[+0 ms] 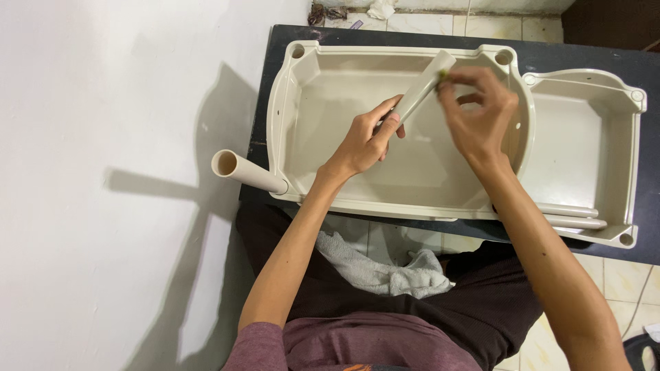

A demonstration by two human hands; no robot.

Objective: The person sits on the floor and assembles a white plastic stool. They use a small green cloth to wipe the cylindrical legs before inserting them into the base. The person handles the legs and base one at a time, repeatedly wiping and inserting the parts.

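Left hand fingers are clamped on the beige tube, above the big tray. Right hand fingers pinch something green at the tube's top end. A loose grip could drop the tube into the tray.

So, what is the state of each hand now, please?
Left hand: closed around the beige tube.
Right hand: fingers pinch the tube's upper end.

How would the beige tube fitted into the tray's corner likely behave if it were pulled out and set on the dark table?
The beige tube looks round and smooth, so it would probably roll. Its open end shows it is hollow, so likely light. It keeps a straight line, suggesting stiff plastic rather than floppy.
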